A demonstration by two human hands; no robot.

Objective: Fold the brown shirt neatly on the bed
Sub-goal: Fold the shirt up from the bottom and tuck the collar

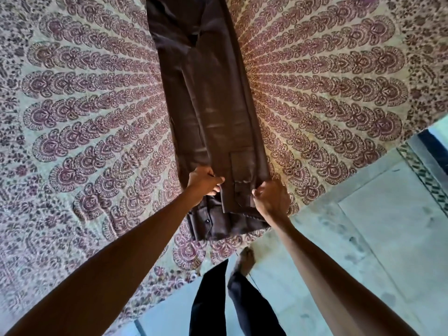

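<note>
Pinching the shirt (208,112) near its collar end, left hand (203,181) and right hand (271,198) should lift evenly, keeping edges aligned on the bed (84,117).

Home bedroom, patterned bedspread (84,117), tiled floor (363,238)

Smooth, faintly glossy brown cloth shirt (208,112) on matt printed bedspread (84,117)

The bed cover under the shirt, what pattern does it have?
The bed cover shows maroon floral motifs fanning out on beige; head view.
</note>
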